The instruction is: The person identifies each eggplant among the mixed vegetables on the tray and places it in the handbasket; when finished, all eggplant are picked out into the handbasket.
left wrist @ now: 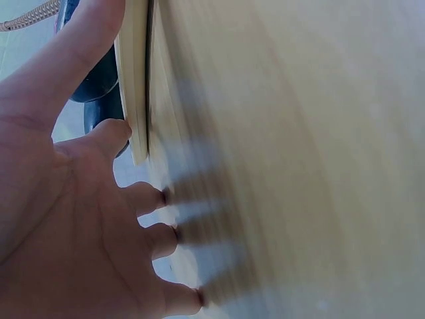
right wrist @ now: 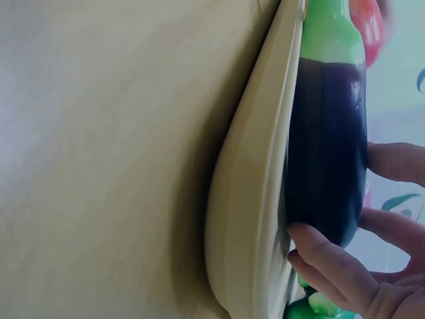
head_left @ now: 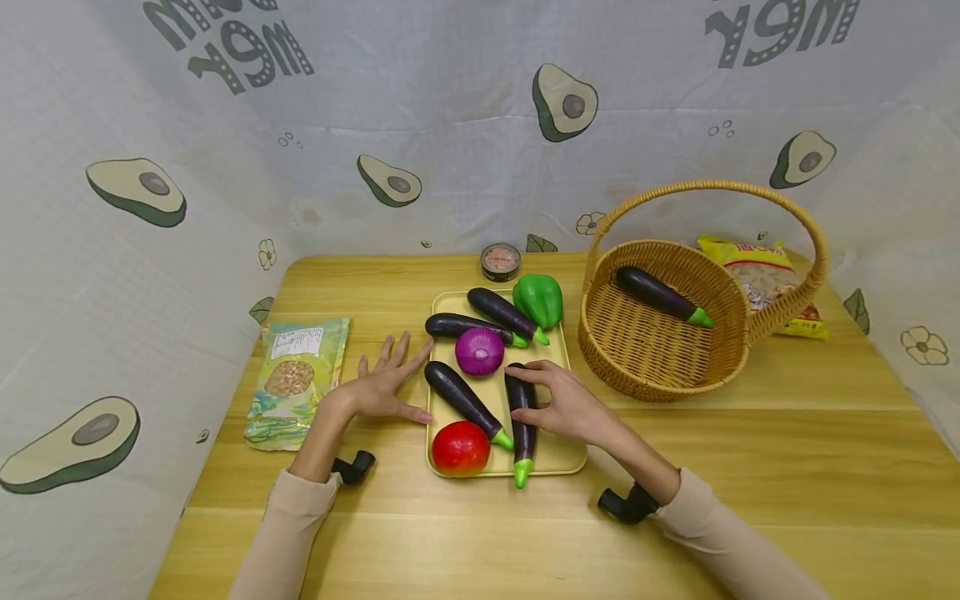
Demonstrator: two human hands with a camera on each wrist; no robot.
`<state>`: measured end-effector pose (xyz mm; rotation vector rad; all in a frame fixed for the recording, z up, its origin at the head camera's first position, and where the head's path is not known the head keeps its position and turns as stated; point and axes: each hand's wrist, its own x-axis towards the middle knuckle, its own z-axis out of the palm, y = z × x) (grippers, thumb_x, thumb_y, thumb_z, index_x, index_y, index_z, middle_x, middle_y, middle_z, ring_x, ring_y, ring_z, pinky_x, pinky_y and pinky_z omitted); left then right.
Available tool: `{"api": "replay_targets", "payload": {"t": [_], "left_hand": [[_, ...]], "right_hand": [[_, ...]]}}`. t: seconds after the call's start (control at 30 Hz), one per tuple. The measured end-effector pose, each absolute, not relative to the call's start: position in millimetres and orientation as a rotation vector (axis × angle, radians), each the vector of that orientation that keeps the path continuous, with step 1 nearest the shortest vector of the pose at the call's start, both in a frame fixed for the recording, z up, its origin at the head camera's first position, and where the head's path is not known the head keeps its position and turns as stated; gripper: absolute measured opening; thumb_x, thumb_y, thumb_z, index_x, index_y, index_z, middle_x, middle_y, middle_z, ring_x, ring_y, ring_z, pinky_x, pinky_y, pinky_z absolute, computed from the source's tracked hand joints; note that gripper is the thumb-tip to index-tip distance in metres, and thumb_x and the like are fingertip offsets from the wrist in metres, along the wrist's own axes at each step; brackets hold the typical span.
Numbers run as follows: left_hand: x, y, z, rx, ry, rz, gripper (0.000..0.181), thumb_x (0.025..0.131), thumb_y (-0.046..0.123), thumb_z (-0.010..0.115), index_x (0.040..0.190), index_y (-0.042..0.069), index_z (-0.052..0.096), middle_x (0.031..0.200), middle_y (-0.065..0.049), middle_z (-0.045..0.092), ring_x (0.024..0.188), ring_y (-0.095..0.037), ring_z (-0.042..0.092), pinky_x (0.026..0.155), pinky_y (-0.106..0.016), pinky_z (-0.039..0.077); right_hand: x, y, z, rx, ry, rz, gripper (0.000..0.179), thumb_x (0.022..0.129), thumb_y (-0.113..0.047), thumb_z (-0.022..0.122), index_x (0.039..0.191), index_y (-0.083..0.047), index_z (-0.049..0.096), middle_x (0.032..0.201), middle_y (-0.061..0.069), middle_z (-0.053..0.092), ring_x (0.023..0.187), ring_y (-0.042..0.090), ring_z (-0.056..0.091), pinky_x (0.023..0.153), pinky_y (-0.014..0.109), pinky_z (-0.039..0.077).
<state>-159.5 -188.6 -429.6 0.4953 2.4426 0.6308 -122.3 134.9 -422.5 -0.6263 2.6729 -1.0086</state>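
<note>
A shallow cream tray (head_left: 562, 457) lies on the table. Toward its right side is a dark purple eggplant (head_left: 522, 429) with a bright green stem end that reaches over the front rim. My right hand (head_left: 562, 404) grips this eggplant, thumb and fingers on opposite sides in the right wrist view. Spread out flat, my left hand (head_left: 382, 390) rests at the tray's left edge, its thumb and index fingertip by the rim. Other eggplants (head_left: 463, 396), a purple onion (head_left: 480, 352), a red round fruit (head_left: 460, 448) and a green bell pepper (head_left: 538, 300) share the tray.
Right of the tray stands a wicker basket (head_left: 600, 354) with a tall handle, holding one eggplant (head_left: 660, 293). Behind it leans a yellow bag (head_left: 806, 321). A green-yellow pouch (head_left: 296, 387) lies on the left, and a small round tin (head_left: 500, 262) sits at the back.
</note>
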Motion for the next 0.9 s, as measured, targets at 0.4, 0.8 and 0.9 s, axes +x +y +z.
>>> {"api": "replay_targets", "payload": {"t": [0.4, 0.8, 0.9], "left_hand": [[-159, -188, -430, 0.492, 2.442, 0.624, 0.119, 0.085, 0.054, 0.081, 0.168, 0.026, 0.001, 0.171, -0.020, -0.022, 0.157, -0.044, -0.026, 0.116, -0.080, -0.012], [-161, -188, -431, 0.490, 2.453, 0.607, 0.119, 0.085, 0.054, 0.081, 0.168, 0.026, 0.001, 0.171, -0.021, -0.021, 0.157, -0.044, -0.025, 0.116, -0.081, -0.011], [-160, -188, -431, 0.490, 2.452, 0.604, 0.119, 0.085, 0.054, 0.081, 0.168, 0.026, 0.001, 0.171, -0.020, -0.022, 0.157, -0.044, -0.025, 0.116, -0.081, -0.011]], "right_hand": [[-124, 137, -422, -0.580, 2.653, -1.031, 0.061, 0.086, -0.018, 0.080, 0.144, -0.011, 0.062, 0.146, 0.031, 0.055, 0.132, 0.051, 0.055, 0.107, 0.063, 0.048], [-124, 144, -422, -0.558, 2.569, -1.094, 0.062, 0.086, -0.018, 0.083, 0.144, -0.014, 0.063, 0.141, 0.027, 0.059, 0.124, 0.043, 0.061, 0.097, 0.052, 0.057], [-125, 145, -421, -0.567, 2.554, -1.108, 0.062, 0.085, -0.017, 0.083, 0.144, -0.013, 0.063, 0.140, 0.028, 0.060, 0.126, 0.044, 0.060, 0.097, 0.051, 0.058]]}}
